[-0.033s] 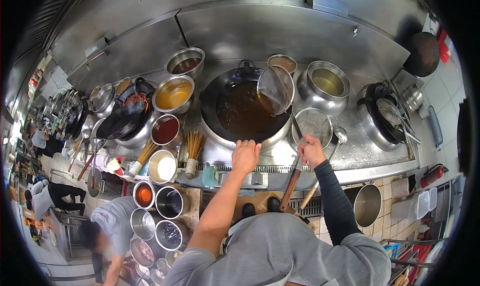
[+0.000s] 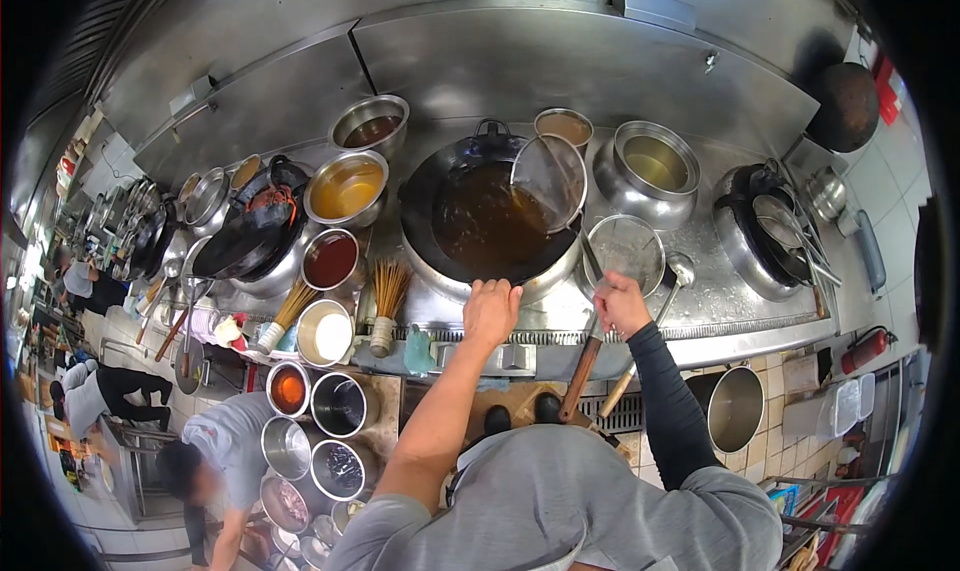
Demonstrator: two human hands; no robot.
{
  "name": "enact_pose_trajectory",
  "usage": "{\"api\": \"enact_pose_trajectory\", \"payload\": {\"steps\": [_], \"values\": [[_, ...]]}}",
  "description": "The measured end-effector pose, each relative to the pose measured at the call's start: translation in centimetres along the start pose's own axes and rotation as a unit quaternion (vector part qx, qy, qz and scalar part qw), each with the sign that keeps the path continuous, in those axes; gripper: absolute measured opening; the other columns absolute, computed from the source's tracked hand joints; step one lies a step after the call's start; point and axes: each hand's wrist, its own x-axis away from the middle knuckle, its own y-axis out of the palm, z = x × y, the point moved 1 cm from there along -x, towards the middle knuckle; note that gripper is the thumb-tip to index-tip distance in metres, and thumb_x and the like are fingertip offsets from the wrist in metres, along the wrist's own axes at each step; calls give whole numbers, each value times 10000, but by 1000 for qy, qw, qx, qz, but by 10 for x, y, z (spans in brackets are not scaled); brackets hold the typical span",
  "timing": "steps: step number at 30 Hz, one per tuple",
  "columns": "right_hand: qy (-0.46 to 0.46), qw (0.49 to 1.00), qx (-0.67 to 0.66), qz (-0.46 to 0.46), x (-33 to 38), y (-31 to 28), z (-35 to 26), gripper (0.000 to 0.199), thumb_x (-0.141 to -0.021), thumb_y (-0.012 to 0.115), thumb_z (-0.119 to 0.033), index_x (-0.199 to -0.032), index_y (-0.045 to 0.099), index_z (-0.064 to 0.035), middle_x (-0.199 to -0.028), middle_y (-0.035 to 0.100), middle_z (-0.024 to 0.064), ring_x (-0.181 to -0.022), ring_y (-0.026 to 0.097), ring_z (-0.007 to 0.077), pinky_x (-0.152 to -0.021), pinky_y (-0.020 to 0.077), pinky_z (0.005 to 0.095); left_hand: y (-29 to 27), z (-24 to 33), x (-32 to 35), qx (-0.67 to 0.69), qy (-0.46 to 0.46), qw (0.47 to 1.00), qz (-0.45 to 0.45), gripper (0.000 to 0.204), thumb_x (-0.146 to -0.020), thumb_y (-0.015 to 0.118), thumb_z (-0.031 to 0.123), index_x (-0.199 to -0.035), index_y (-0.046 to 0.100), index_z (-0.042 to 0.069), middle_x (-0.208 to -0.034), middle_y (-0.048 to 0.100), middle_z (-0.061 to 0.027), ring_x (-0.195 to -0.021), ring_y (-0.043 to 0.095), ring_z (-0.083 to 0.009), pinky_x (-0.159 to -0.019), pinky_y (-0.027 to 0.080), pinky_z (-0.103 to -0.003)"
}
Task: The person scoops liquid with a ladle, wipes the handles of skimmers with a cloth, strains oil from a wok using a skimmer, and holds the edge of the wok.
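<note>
2 forearms reach over the worktop's [image 2: 703,299] front edge: right hand [image 2: 622,304] clamped around the strainer's [image 2: 550,179] handle, left hand [image 2: 491,312] palm-down on the wok's [image 2: 420,221] near rim, grip unclear. The strainer's long axis runs away and leftward, mesh over the wok's right side.

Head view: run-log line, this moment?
left hand: at wok near rim; right hand: holding strainer; strainer: over wok; wok: brown liquid
</note>
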Motion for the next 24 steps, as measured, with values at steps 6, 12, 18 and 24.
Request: {"api": "enact_pose_trajectory", "payload": {"steps": [6,12,18,24], "values": [[81,988,-118,-60,6,16,5,595,-892,518,1,-1446,324,97,-649,519,61,-408,453,150,-351,388,334,1,2,0,-5,-5,1000,-6,296,-975,570,287,-846,626,26,-882,660,-173,-893,577,-374,-802,491,-473],[59,980,-170,-84,-32,54,8,103,-889,521,-12,-985,495,13,-641,517,78,-406,447,158,-349,392,351,4,1,2,-1,2,1000,11,309,-978,566,308,-833,607,38,-869,652,-168,-874,575,-377,-781,489,-481],[93,975,-156,-131,-51,84,0,52,-937,523,-56,-913,478,-63,-653,528,58,-415,433,156,-361,373,353,3,2,3,2,0,1000,0,295,-975,573,291,-861,630,25,-902,664,-173,-905,580,-376,-801,494,-477],[109,969,-163,-150,-26,93,-8,116,-947,515,-61,-832,502,-62,-608,489,49,-406,394,145,-367,346,332,0,2,2,2,-4,1000,0,293,-978,570,287,-865,633,24,-909,666,-172,-910,582,-374,-803,494,-479]]}}
